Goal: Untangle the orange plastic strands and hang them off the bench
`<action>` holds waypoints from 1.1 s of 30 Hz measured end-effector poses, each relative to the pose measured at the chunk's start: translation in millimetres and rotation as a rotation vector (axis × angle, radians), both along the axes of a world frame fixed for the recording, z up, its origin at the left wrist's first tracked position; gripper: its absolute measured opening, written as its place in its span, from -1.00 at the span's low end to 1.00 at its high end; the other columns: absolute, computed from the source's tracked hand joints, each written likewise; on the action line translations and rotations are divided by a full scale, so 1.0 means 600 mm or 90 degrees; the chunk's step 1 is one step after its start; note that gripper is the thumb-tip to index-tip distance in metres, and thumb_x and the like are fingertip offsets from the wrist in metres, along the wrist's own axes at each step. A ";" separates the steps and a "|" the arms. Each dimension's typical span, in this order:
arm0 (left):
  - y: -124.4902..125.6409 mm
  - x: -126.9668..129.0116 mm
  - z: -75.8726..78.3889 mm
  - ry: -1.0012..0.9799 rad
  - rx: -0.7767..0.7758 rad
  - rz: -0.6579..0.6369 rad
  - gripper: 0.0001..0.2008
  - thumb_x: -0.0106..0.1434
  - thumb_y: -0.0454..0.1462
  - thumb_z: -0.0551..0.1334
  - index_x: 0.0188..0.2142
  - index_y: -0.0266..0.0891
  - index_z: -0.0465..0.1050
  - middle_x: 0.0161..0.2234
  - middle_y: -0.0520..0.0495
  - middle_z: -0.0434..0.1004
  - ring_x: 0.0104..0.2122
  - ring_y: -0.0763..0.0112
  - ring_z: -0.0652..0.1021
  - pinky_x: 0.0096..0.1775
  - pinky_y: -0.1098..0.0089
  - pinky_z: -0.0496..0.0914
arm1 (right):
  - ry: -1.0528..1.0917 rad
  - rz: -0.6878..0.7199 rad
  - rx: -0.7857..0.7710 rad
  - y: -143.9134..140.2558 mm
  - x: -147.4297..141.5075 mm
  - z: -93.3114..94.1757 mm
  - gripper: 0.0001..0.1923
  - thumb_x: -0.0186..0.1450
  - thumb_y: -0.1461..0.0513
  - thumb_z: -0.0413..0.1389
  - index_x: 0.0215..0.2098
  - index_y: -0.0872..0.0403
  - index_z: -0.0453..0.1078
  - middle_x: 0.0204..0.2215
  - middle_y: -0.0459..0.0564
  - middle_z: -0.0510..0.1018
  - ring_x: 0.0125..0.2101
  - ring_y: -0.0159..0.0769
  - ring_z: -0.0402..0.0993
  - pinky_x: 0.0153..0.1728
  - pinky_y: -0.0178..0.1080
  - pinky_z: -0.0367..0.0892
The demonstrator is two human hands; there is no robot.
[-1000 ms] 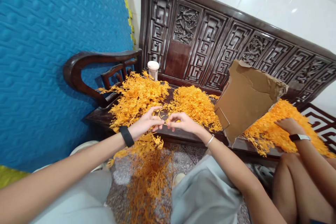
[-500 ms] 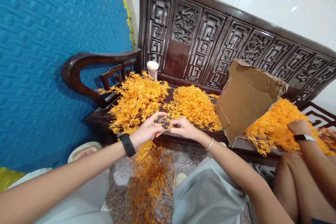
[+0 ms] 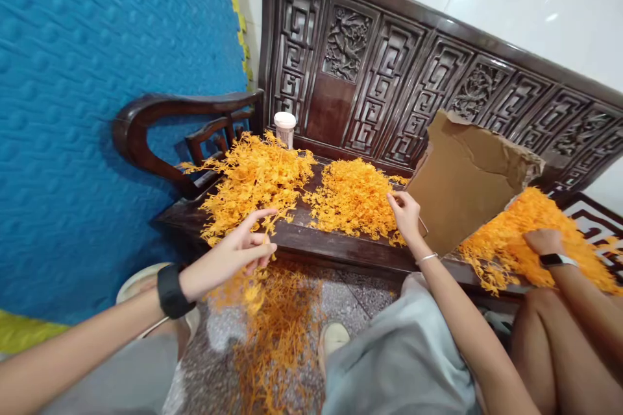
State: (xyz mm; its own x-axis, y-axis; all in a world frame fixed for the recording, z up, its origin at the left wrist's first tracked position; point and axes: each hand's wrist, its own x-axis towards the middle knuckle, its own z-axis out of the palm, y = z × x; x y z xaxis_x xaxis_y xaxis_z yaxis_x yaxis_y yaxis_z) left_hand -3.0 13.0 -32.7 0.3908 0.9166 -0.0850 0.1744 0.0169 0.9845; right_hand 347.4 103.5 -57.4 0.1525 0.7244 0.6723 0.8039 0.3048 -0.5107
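My left hand (image 3: 233, 251), with a black band on the wrist, hovers over the front edge of the dark wooden bench (image 3: 331, 246). It pinches a bunch of orange plastic sprigs (image 3: 246, 288) that hangs below it. My right hand (image 3: 405, 213), wearing a thin bracelet, reaches to the right edge of the middle pile of orange sprigs (image 3: 353, 194). Its fingers curl into the pile, and I cannot tell whether they hold anything. A larger left pile of sprigs (image 3: 253, 178) lies beyond my left hand.
A torn cardboard sheet (image 3: 467, 175) leans on the bench right of my right hand. Another person's hand (image 3: 542, 243) with a watch rests on a third orange pile (image 3: 530, 220). A white jar (image 3: 285, 126) stands at the bench back. More sprigs (image 3: 277, 337) cover the floor; a blue foam wall (image 3: 97, 110) is at left.
My hands, which met over the bench edge working one sprig, have parted. The right hand moved right to the middle pile; the left drew back toward me with the bunch.
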 end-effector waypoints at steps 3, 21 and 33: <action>0.011 0.006 -0.009 -0.001 -0.016 0.015 -0.38 0.05 -0.16 0.14 0.07 -0.18 -0.07 -0.64 0.14 0.31 -0.68 0.56 0.24 -0.61 0.51 0.14 | -0.016 -0.032 -0.060 0.030 0.005 -0.027 -0.74 0.13 0.11 -0.02 -0.52 0.16 0.32 -0.59 -0.06 0.39 -0.58 -0.44 0.22 -0.51 -0.37 0.11; 0.037 0.015 -0.008 0.108 -0.003 0.014 -0.55 0.08 0.01 0.04 -0.58 -0.29 0.49 -0.63 -0.07 0.48 -0.62 0.44 0.44 -0.51 0.46 0.28 | -0.155 -0.159 -0.190 0.083 -0.021 -0.056 -0.62 0.21 0.13 -0.14 -0.49 0.17 0.42 -0.59 0.03 0.44 -0.61 -0.43 0.16 -0.57 -0.35 -0.11; 0.040 0.019 -0.003 0.164 0.098 0.046 -0.56 0.09 -0.01 0.05 -0.59 -0.27 0.50 -0.81 0.08 0.23 -0.73 0.56 0.27 -0.61 0.52 0.15 | -0.002 -0.146 -0.157 0.090 -0.012 -0.063 -0.79 0.06 0.15 0.04 -0.50 0.14 0.39 -0.70 -0.09 0.37 -0.65 -0.42 0.19 -0.57 -0.39 0.00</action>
